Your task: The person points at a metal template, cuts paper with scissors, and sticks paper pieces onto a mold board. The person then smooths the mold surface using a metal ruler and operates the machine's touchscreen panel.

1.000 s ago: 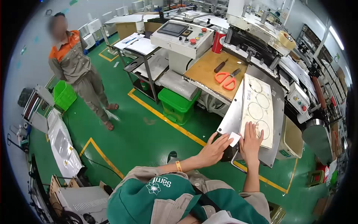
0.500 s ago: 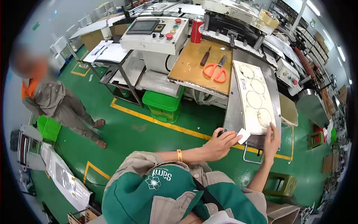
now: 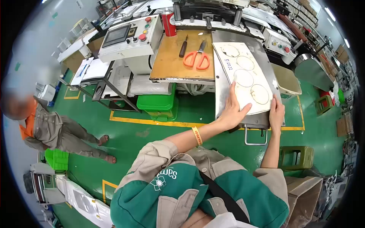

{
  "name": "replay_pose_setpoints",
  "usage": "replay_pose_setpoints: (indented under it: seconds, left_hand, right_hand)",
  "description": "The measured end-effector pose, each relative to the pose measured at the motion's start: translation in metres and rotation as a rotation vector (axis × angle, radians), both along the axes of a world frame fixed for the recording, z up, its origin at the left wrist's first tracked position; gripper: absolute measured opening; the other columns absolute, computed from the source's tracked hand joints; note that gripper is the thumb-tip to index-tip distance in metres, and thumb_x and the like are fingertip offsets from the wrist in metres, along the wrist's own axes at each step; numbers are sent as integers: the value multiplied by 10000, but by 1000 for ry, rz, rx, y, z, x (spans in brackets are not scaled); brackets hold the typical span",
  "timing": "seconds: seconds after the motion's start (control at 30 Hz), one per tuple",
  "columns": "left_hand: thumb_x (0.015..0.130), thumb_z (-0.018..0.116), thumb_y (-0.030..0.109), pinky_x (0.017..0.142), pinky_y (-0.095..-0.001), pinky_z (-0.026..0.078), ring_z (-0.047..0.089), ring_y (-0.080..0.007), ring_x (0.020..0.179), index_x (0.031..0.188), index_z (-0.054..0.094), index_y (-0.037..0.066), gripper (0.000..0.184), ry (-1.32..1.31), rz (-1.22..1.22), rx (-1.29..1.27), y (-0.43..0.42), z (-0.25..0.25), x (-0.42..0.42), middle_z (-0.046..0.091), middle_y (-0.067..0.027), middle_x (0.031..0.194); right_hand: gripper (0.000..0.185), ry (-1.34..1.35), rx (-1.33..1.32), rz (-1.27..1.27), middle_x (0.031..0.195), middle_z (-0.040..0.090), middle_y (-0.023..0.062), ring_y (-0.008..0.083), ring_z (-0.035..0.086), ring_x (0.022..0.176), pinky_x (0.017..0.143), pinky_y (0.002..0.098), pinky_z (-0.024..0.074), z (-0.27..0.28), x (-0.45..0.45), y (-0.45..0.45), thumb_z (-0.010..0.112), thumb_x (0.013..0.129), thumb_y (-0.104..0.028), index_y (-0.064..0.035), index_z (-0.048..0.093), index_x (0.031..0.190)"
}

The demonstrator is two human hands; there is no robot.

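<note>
A cream board point(image 3: 238, 62) with several round outlines and "8/2022" written in blue lies on a metal plate point(image 3: 224, 102), turned slightly askew. My left hand point(image 3: 232, 112) rests on the board's lower left side, its fingers stretched up along it and the thumb spread apart. At the lower right corner, my right hand point(image 3: 276, 116) is closed about the board's edge. Orange-handled scissors point(image 3: 197, 60) and a dark-handled pointed tool point(image 3: 183, 48) lie on the brown board to the left, apart from both hands.
A press point(image 3: 209, 17) stands behind the plate. To the left are a red spray can point(image 3: 169, 23) and a control panel point(image 3: 131, 36) with red buttons. A green bin point(image 3: 157, 104) sits below. Another person point(image 3: 57, 125) stands at far left. A metal handle point(image 3: 255, 143) juts out in front.
The small white piece in my left hand has gone from sight. That hand has moved up onto the board, my right hand has moved to its corner, and the board has turned slightly.
</note>
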State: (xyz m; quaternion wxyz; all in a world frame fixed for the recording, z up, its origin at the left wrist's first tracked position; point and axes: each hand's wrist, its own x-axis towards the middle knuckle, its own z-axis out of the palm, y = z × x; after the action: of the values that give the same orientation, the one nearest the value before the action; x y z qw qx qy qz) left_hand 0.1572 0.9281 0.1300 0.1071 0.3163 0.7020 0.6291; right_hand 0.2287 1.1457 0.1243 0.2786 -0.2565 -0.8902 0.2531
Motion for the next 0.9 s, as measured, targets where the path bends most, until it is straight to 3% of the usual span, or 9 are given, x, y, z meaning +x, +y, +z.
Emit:
replay_pose_setpoints:
  seconds: [0.13, 0.3, 0.4, 0.63, 0.7, 0.73, 0.83, 0.9]
  left_hand:
    - [898, 591, 322, 1148, -456, 97, 48, -414, 1408, 1429, -120, -55, 964, 124, 117, 14, 19, -1, 12, 3, -318, 1483]
    - [874, 629, 283, 1143, -449, 114, 84, -408, 1407, 1420, -70, -95, 964, 172, 238, 12, 33, -8, 22, 36, -313, 1481]
    - [869, 636, 273, 1137, -447, 150, 117, -396, 1405, 1434, -81, -54, 969, 161, 286, 57, 37, -9, 21, 46, -307, 1478]
    - [838, 660, 313, 1109, -480, 228, 266, -418, 1352, 1458, -76, 35, 1001, 130, 423, 119, 55, 4, 4, 256, -331, 1399]
    - [844, 650, 324, 1107, -482, 236, 278, -431, 1346, 1464, -71, 69, 984, 123, 460, 116, 56, -1, -3, 253, -335, 1401]
    - [847, 647, 323, 1106, -481, 240, 282, -433, 1345, 1466, -67, 74, 976, 99, 474, 111, 55, 0, -4, 249, -333, 1404]
    - [862, 632, 290, 1094, -473, 270, 336, -412, 1317, 1473, -37, 87, 929, 156, 513, 88, 59, -1, -4, 227, -304, 1418]
    - [866, 630, 276, 1087, -469, 285, 359, -396, 1299, 1474, -33, 94, 918, 66, 499, 189, 57, -2, -5, 236, -292, 1411]
  right_hand:
    - [366, 72, -120, 57, 1049, 648, 199, 269, 570, 869, 823, 365, 453, 3, 1, 7, 540, 933, -261, -25, 616, 1202]
    - [389, 182, -299, 105, 1125, 658, 160, 179, 616, 971, 848, 305, 467, -4, 2, 19, 626, 894, -206, 11, 601, 1215]
    - [393, 281, -583, 192, 1134, 647, 156, 151, 606, 973, 833, 272, 467, -6, 3, 21, 630, 898, -151, 61, 572, 1224]
    - [337, 290, -513, 335, 1104, 654, 135, 142, 612, 974, 854, 257, 467, -17, 12, 45, 584, 944, -157, 69, 584, 1194]
    - [307, 186, -460, 380, 1079, 666, 121, 139, 618, 972, 860, 260, 466, -13, 12, 50, 571, 952, -174, 45, 614, 1162]
    - [297, 213, -405, 383, 947, 670, 80, 101, 598, 819, 739, 232, 470, -10, 12, 45, 571, 951, -182, 30, 626, 1152]
    - [296, 42, -348, 310, 990, 672, 74, 110, 594, 854, 755, 252, 468, 0, 15, 43, 580, 947, -202, -1, 625, 1160]
    - [296, 76, -366, 306, 976, 673, 72, 111, 595, 844, 754, 251, 467, 3, 17, 40, 582, 946, -202, -2, 625, 1160]
